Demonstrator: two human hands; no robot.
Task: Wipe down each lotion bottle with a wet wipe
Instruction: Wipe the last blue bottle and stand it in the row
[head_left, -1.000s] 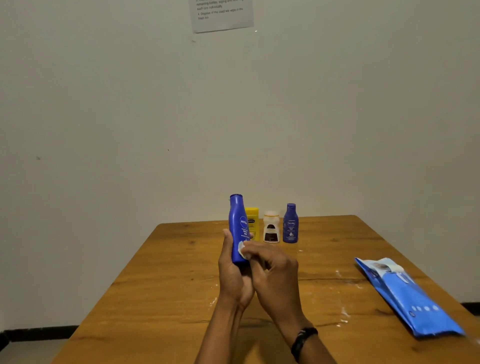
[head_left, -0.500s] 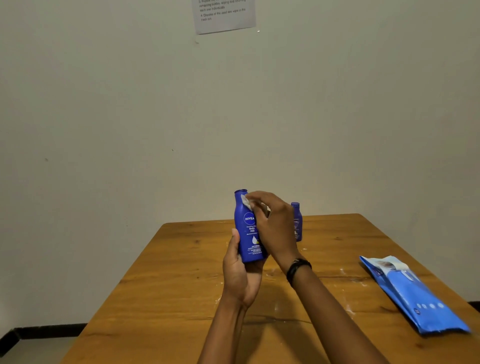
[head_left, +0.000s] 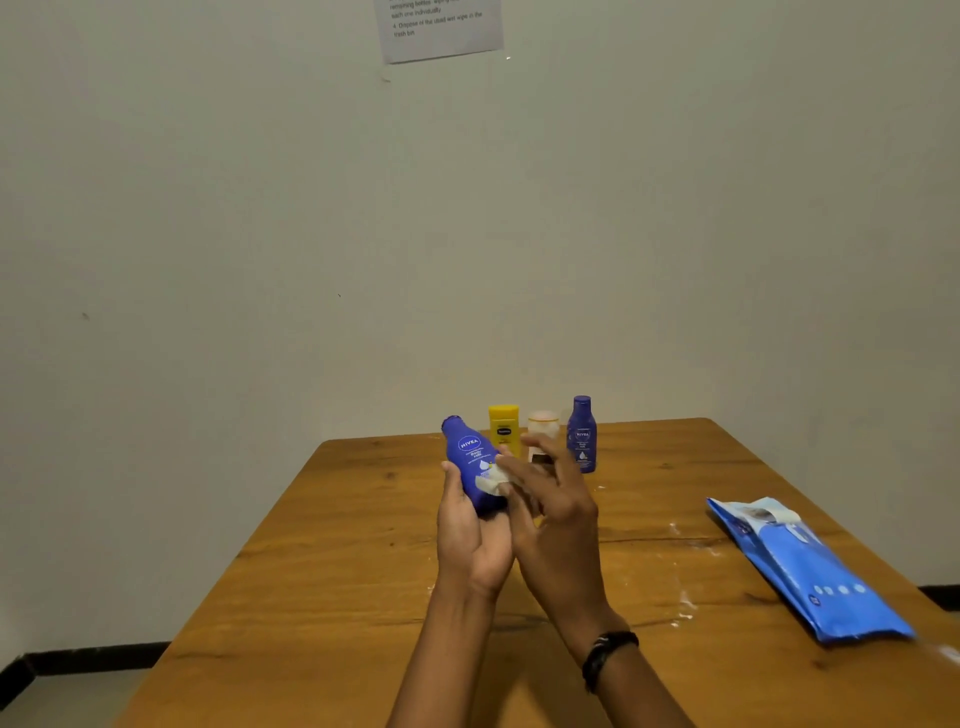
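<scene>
**Large blue bottle** (head_left: 474, 465): we are holding it above the tabletop (head_left: 337, 571), tilted, with its cap leaning left.

**Left grip** (head_left: 470, 530): we are curling it round the bottle's lower end, thumb on the left side and fingers behind.

**Right grip** (head_left: 553, 514): we are pressing the wet wipe (head_left: 491, 482) onto the bottle's lower front with the thumb side. The other fingers are spreading loose and blurred, clasping nothing.

**Yellow bottle** (head_left: 504, 428), **white bottle** (head_left: 543, 431), **small blue bottle** (head_left: 582, 434): these are standing upright in a row just behind our hands. We cannot tell whether they are wiped.

**Wipe pack** (head_left: 810, 571): this is lying well to the right.

**Hazards, as we are judging them:**
- **Slipping bottle:** we are gripping the damp plastic only near its base. Sideways rubbing could be twisting it out of the left grip and dropping it onto the row.
- **Knocked bottle:** our spread right fingers are working close to the white bottle and could be tipping it.
- **Lost wipe:** we are pressing the wipe rather than pinching it, so it could be sliding off mid-stroke.
- **Missed areas:** the cap and the covered base are risking going unwiped.
</scene>
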